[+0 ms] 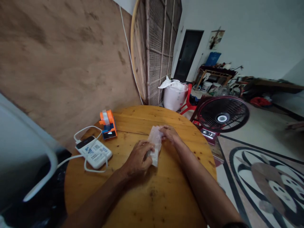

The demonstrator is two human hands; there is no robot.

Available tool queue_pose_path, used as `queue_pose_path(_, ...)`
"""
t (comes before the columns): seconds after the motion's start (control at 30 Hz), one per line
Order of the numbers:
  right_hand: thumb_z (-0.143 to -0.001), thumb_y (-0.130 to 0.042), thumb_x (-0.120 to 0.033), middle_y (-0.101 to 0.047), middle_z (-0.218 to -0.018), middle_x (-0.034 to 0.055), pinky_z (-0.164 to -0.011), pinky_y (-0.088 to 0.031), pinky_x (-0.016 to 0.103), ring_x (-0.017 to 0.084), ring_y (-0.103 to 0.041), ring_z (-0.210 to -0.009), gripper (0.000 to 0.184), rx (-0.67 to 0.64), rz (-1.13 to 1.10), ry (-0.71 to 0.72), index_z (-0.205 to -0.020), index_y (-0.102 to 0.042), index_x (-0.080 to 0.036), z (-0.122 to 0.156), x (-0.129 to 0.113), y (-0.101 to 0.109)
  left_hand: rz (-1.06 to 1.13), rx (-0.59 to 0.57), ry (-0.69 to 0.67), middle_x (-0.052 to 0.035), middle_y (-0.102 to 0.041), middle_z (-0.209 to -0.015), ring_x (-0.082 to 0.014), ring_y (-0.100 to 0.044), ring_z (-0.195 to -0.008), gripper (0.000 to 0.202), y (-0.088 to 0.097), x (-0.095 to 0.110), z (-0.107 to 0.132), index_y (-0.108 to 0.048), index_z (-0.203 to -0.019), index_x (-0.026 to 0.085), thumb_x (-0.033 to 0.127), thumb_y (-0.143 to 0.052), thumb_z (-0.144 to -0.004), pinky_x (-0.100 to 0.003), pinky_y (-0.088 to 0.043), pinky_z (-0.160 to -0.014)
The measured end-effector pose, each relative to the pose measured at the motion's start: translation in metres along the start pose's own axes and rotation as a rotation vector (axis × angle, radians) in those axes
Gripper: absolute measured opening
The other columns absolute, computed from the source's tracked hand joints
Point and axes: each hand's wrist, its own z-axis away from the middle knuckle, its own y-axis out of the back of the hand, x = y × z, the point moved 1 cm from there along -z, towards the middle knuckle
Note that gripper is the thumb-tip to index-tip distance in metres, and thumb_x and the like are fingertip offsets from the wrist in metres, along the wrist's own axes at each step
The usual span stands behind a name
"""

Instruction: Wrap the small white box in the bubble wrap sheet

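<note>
A narrow, crinkled, whitish translucent plastic wrap (pixel 155 143) lies lengthwise over the wooden table between my hands. My left hand (pixel 140 155) is closed at its lower left edge, thumb and fingers curled together on it. At the upper right edge, my right hand (pixel 168 133) pinches the wrap near its far end with bent fingers. Whether anything sits inside the wrap cannot be made out. Some of my left fingertips are hidden.
The round wooden table (pixel 133 118) carries a white power bank (pixel 97 153) with a looped white cable, left of my hands. Behind it stands an orange and blue device (pixel 108 124). A dark red fan (pixel 222 117) stands beyond the table's right edge, near a white bucket (pixel 174 95).
</note>
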Motion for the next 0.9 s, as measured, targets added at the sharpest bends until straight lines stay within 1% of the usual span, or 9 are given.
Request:
queue_pose_path(0.07,-0.067,-0.058,-0.026,-0.057,-0.055,-0.0033,-0.045,-0.045,0.021,0.010,-0.053,-0.047,0.009,0.005,-0.007,0.017,-0.066,-0.052,-0.018,0.003,-0.003,-0.002,-0.003,0.003,-0.002,-0.0047,-0.060,-0.112,-0.0234,-0.047,-0.109,0.032,0.001,0.000,0.000,-0.059,-0.097,0.020,0.008,-0.047,-0.069,-0.037,-0.039,-0.096)
queue_pose_path(0.2,-0.068,-0.056,-0.028,-0.054,-0.053,-0.0049,-0.040,-0.039,0.019,0.009,-0.048,-0.044,0.011,0.025,0.014,0.094,-0.064,-0.051,-0.019,0.007,-0.008,-0.006,0.010,0.003,-0.024,-0.0038,-0.061,-0.108,-0.0230,-0.047,-0.105,0.033,0.001,0.000,0.001,-0.058,-0.097,0.020,0.008,-0.047,-0.068,-0.036,-0.039,-0.094)
queue_pose_path(0.33,-0.066,-0.056,-0.030,-0.053,-0.051,-0.0047,-0.039,-0.040,0.021,0.011,-0.049,-0.044,0.012,0.018,0.059,0.141,-0.064,-0.051,-0.019,0.011,-0.016,-0.010,0.010,0.017,-0.046,-0.0045,-0.060,-0.106,-0.0231,-0.047,-0.103,0.031,0.000,-0.002,0.002,-0.058,-0.095,0.020,0.008,-0.048,-0.068,-0.037,-0.038,-0.093)
queue_pose_path(0.43,-0.066,-0.057,-0.032,-0.052,-0.052,-0.0046,-0.040,-0.041,0.022,0.011,-0.049,-0.044,0.014,-0.002,0.097,0.177,-0.064,-0.052,-0.019,0.018,-0.024,-0.012,-0.023,0.063,-0.049,-0.0064,-0.056,-0.108,-0.0238,-0.047,-0.103,0.028,-0.002,-0.004,0.002,-0.060,-0.092,0.019,0.009,-0.051,-0.068,-0.038,-0.038,-0.093)
queue_pose_path(0.53,-0.065,-0.058,-0.034,-0.052,-0.054,-0.0045,-0.042,-0.041,0.022,0.011,-0.049,-0.046,0.016,-0.026,0.126,0.231,-0.066,-0.054,-0.019,0.029,-0.031,-0.014,-0.048,0.111,-0.006,-0.0067,-0.053,-0.106,-0.0243,-0.046,-0.102,0.026,-0.003,-0.007,0.002,-0.063,-0.090,0.020,0.013,-0.055,-0.066,-0.039,-0.039,-0.091)
queue_pose_path(0.67,-0.067,-0.058,-0.035,-0.049,-0.058,-0.0051,-0.048,-0.041,0.021,0.010,-0.047,-0.051,0.017,-0.049,0.135,0.294,-0.069,-0.054,-0.019,0.049,-0.034,-0.014,-0.053,0.139,0.061,-0.0055,-0.052,-0.099,-0.0235,-0.047,-0.097,0.023,-0.005,-0.010,0.001,-0.064,-0.088,0.020,0.018,-0.058,-0.066,-0.039,-0.041,-0.087)
queue_pose_path(0.77,-0.070,-0.057,-0.034,-0.048,-0.060,-0.0048,-0.052,-0.040,0.022,0.010,-0.046,-0.053,0.016,-0.090,0.129,0.346,-0.069,-0.052,-0.019,0.067,-0.033,-0.015,-0.084,0.160,0.110,-0.0048,-0.051,-0.092,-0.0232,-0.048,-0.091,0.019,-0.005,-0.010,0.001,-0.060,-0.085,0.019,0.022,-0.060,-0.066,-0.038,-0.042,-0.081)
queue_pose_path(0.9,-0.076,-0.058,-0.030,-0.050,-0.064,-0.0037,-0.059,-0.041,0.023,0.011,-0.046,-0.059,0.013,-0.110,0.201,0.435,-0.071,-0.054,-0.019,0.091,-0.031,-0.015,-0.127,0.164,0.237,-0.0047,-0.051,-0.083,-0.0243,-0.050,-0.083,0.020,-0.004,-0.012,0.002,-0.052,-0.078,0.019,0.029,-0.063,-0.064,-0.039,-0.043,-0.074)
